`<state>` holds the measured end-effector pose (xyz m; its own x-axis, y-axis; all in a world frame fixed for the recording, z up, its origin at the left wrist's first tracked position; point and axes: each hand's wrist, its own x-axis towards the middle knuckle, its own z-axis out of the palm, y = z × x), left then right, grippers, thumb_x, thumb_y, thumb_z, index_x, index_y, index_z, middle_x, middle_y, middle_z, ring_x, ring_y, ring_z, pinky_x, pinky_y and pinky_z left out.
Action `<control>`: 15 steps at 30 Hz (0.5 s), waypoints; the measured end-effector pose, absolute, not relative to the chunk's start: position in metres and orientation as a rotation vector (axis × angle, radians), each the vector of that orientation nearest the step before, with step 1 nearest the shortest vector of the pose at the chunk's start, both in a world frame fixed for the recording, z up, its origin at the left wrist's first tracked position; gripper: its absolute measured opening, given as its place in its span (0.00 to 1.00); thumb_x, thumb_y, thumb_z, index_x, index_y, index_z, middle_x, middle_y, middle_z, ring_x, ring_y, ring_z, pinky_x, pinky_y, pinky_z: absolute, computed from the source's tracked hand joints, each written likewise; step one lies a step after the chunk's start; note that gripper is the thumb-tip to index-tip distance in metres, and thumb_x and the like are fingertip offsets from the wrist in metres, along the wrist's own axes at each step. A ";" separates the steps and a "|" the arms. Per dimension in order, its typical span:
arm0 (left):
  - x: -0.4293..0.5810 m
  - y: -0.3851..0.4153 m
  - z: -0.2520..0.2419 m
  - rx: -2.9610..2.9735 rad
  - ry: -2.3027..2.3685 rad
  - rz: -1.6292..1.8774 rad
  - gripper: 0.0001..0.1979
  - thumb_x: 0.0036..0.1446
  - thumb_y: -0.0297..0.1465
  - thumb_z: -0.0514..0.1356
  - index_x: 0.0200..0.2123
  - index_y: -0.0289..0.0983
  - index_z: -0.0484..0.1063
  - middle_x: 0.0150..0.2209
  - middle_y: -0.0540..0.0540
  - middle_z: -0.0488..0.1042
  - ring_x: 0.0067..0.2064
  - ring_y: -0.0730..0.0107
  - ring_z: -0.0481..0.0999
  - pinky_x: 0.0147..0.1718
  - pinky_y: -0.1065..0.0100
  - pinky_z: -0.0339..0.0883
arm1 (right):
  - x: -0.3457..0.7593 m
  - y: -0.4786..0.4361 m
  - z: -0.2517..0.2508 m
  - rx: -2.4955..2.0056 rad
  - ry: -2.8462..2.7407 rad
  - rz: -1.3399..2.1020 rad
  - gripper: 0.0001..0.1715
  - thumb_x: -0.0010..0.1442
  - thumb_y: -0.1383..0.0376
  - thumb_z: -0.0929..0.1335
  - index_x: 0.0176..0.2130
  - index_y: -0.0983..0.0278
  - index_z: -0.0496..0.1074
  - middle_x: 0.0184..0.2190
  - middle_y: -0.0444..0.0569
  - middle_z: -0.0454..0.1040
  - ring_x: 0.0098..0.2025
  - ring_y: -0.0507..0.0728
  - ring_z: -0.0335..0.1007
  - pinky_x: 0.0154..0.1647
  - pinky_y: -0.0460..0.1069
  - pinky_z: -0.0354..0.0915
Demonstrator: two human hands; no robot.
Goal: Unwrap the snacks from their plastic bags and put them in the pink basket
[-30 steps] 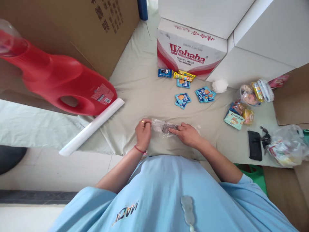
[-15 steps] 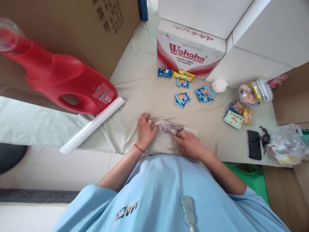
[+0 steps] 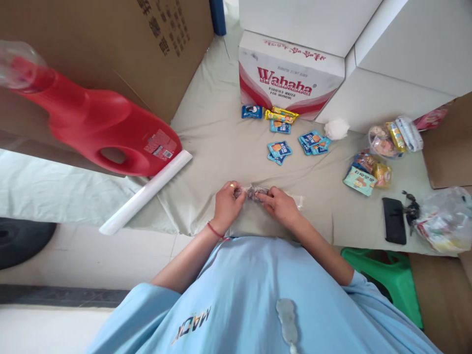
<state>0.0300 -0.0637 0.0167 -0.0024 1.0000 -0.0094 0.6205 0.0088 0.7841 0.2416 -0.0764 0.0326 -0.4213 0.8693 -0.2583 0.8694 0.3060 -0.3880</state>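
Note:
In the head view, a dark brown packet wrapped in clear plastic film [image 3: 254,192] lies on the cloth-covered surface in front of me. My left hand [image 3: 229,200] pinches its left end, the fingers curled and a ring showing on one. From the other side my right hand [image 3: 282,206] grips the packet's right part between thumb and fingers. A loose flap of the clear film sticks out beyond my right hand. What exactly is inside the wrap is too small to make out. Small blue snack packets [image 3: 279,149] lie just beyond my hands.
To the left are a white film roll [image 3: 147,191] and a red detergent bottle [image 3: 121,132]. A Wahaha carton [image 3: 287,81] stands at the back. On the right lie more snacks [image 3: 359,181], a black phone [image 3: 394,221], keys [image 3: 411,209] and a plastic bag [image 3: 444,221].
My hands have come closer together on the wrapped packet, and my right hand has shifted slightly left and up. The packet looks shorter and more bunched between them.

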 end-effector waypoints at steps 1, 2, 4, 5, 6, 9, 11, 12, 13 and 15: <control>0.035 -0.065 0.020 1.632 1.649 0.794 0.04 0.61 0.33 0.61 0.33 0.40 0.72 0.32 0.49 0.75 0.34 0.65 0.75 0.37 0.65 0.71 | 0.242 -0.077 0.028 1.684 2.570 -0.773 0.26 0.71 0.65 0.65 0.65 0.52 0.75 0.46 0.52 0.74 0.45 0.60 0.70 0.45 0.50 0.65; 0.042 -0.068 0.022 1.604 1.602 0.778 0.05 0.62 0.33 0.61 0.35 0.39 0.73 0.33 0.49 0.76 0.34 0.66 0.76 0.37 0.65 0.71 | 0.244 -0.078 0.026 1.675 2.604 -0.804 0.26 0.71 0.66 0.65 0.64 0.54 0.76 0.45 0.53 0.74 0.46 0.60 0.70 0.46 0.51 0.66; 0.057 -0.073 0.025 1.643 1.511 0.733 0.08 0.64 0.30 0.58 0.42 0.38 0.76 0.38 0.46 0.78 0.39 0.65 0.79 0.41 0.64 0.74 | 0.252 -0.080 0.024 1.654 2.676 -0.933 0.25 0.69 0.68 0.64 0.61 0.59 0.78 0.45 0.54 0.74 0.47 0.61 0.70 0.50 0.53 0.67; 0.064 -0.076 0.024 1.717 1.476 0.700 0.11 0.64 0.28 0.56 0.46 0.37 0.77 0.41 0.43 0.79 0.42 0.64 0.79 0.45 0.63 0.75 | 0.258 -0.081 0.024 1.650 2.706 -1.030 0.25 0.69 0.68 0.63 0.60 0.60 0.78 0.46 0.54 0.75 0.48 0.61 0.71 0.51 0.53 0.68; 0.071 -0.080 0.023 1.821 1.449 0.655 0.15 0.64 0.26 0.55 0.50 0.37 0.77 0.45 0.41 0.78 0.46 0.61 0.79 0.49 0.61 0.75 | 0.265 -0.082 0.025 1.674 2.722 -1.124 0.24 0.70 0.68 0.62 0.58 0.60 0.79 0.47 0.54 0.76 0.49 0.61 0.72 0.52 0.54 0.69; 0.084 -0.093 0.018 2.166 1.383 0.456 0.24 0.63 0.25 0.55 0.61 0.34 0.71 0.56 0.34 0.74 0.57 0.53 0.75 0.54 0.55 0.74 | 0.287 -0.089 0.026 2.045 2.660 -1.085 0.23 0.72 0.65 0.60 0.58 0.59 0.77 0.50 0.55 0.76 0.52 0.62 0.72 0.56 0.57 0.69; 0.087 -0.100 0.016 2.334 1.362 0.317 0.28 0.65 0.26 0.53 0.68 0.33 0.64 0.61 0.31 0.72 0.61 0.50 0.73 0.53 0.53 0.74 | 0.298 -0.097 0.024 2.324 2.522 -0.776 0.23 0.70 0.60 0.64 0.60 0.61 0.75 0.54 0.60 0.74 0.56 0.67 0.68 0.60 0.63 0.68; 0.087 -0.102 0.015 2.390 1.361 0.260 0.29 0.67 0.25 0.52 0.70 0.33 0.62 0.62 0.30 0.71 0.61 0.49 0.73 0.51 0.54 0.74 | 0.302 -0.102 0.023 2.380 2.462 -0.644 0.24 0.68 0.59 0.67 0.60 0.63 0.75 0.56 0.63 0.72 0.58 0.69 0.66 0.61 0.65 0.66; 0.087 -0.103 0.015 2.429 1.364 0.214 0.29 0.68 0.25 0.50 0.71 0.32 0.60 0.62 0.30 0.71 0.61 0.49 0.73 0.49 0.55 0.73 | 0.305 -0.108 0.022 2.386 2.427 -0.564 0.24 0.66 0.58 0.69 0.59 0.63 0.75 0.59 0.64 0.71 0.60 0.71 0.64 0.63 0.67 0.64; 0.087 -0.104 0.017 2.474 1.365 0.155 0.29 0.69 0.24 0.49 0.72 0.31 0.60 0.62 0.29 0.72 0.59 0.50 0.74 0.46 0.56 0.73 | 0.309 -0.118 0.021 2.352 2.421 -0.549 0.18 0.65 0.60 0.70 0.53 0.61 0.77 0.61 0.64 0.69 0.63 0.72 0.61 0.64 0.69 0.63</control>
